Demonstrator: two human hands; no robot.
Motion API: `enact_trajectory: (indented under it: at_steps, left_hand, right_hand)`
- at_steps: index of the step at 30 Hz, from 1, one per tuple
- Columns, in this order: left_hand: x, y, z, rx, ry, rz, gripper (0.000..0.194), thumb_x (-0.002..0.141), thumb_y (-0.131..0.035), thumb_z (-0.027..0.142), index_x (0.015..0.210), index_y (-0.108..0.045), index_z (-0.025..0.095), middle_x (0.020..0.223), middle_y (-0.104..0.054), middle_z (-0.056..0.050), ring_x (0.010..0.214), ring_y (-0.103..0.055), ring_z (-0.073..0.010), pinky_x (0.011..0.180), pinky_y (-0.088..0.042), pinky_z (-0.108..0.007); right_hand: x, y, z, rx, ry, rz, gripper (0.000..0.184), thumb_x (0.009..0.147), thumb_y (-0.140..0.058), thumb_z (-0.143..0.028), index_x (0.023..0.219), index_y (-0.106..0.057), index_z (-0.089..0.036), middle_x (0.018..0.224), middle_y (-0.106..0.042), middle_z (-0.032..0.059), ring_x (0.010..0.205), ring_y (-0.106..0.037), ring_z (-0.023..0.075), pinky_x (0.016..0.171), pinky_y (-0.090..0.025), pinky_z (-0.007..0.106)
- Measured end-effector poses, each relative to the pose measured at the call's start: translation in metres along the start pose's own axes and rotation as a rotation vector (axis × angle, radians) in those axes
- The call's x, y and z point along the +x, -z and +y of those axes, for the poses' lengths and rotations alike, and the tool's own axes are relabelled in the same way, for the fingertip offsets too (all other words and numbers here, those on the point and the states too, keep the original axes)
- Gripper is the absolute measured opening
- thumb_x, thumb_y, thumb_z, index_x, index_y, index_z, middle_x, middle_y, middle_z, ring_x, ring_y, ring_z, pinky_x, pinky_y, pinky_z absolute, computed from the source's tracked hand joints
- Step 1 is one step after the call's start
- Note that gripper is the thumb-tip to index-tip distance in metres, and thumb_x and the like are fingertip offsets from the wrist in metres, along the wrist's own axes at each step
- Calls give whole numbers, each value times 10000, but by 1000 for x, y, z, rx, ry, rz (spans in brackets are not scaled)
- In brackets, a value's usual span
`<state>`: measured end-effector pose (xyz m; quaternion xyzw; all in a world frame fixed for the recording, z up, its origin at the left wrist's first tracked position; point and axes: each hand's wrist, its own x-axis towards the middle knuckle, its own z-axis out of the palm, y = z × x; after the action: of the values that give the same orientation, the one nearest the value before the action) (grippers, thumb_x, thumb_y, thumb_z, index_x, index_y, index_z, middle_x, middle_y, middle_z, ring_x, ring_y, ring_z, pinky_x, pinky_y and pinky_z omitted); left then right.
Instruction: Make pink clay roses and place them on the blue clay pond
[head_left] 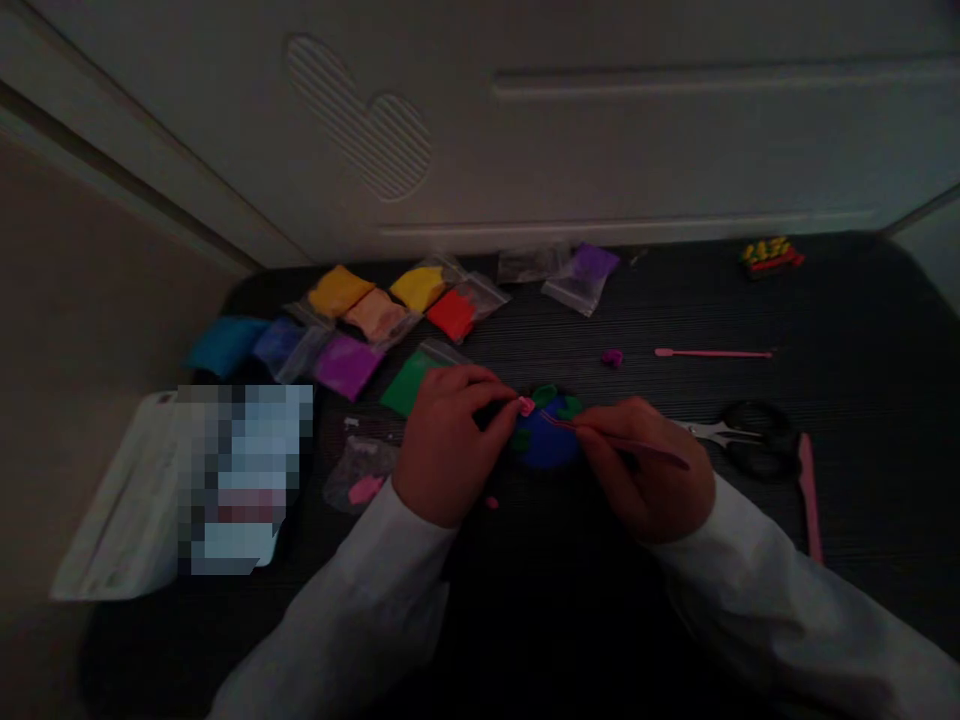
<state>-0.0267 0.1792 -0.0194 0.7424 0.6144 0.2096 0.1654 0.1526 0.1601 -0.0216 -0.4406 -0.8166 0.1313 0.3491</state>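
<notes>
My left hand (454, 440) pinches a small pink clay flower (526, 406) between thumb and forefinger. It sits at the upper left edge of a round blue clay piece (551, 445), which bears several green leaf-like bits (545, 395). From the right, my right hand (649, 465) grips a pink modelling tool (637, 447) like a pen, its thin tip over the blue clay near the flower. Whether the tip touches the clay I cannot tell. A tiny pink crumb (492, 503) lies on the dark table just below my left fingers.
Several bags of coloured clay, one orange (340, 291), one green (406, 381), lie at the back left. Black-handled scissors (759, 440), a pink knife-like tool (808, 490) and a thin pink stick (712, 353) are on the right. A small yellow-and-red piece (769, 255) stands behind them.
</notes>
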Motion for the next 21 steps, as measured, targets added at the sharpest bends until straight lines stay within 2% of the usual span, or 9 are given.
enact_trajectory:
  at_steps: [6,21]
  left_hand:
    - [0,1,2,-4,-15,-3,173,739,-524,307,805,-647,206,901,-591,-21,911,-494,-161,836,-368,-312]
    - [0,-2,4,-20,-35,1,162,737,-527,300,803,-639,204,896,-587,-22,908,-490,-159,829,-364,-308]
  right_hand:
    - [0,0,-1,1,-56,5,113,786,-481,-204,819,-571,-144,687,-619,17,584,-553,91,551,-405,222]
    - [-1,-2,0,1,-77,30,102,777,-491,-207,829,-561,-155,684,-609,11,574,-535,91,512,-393,217]
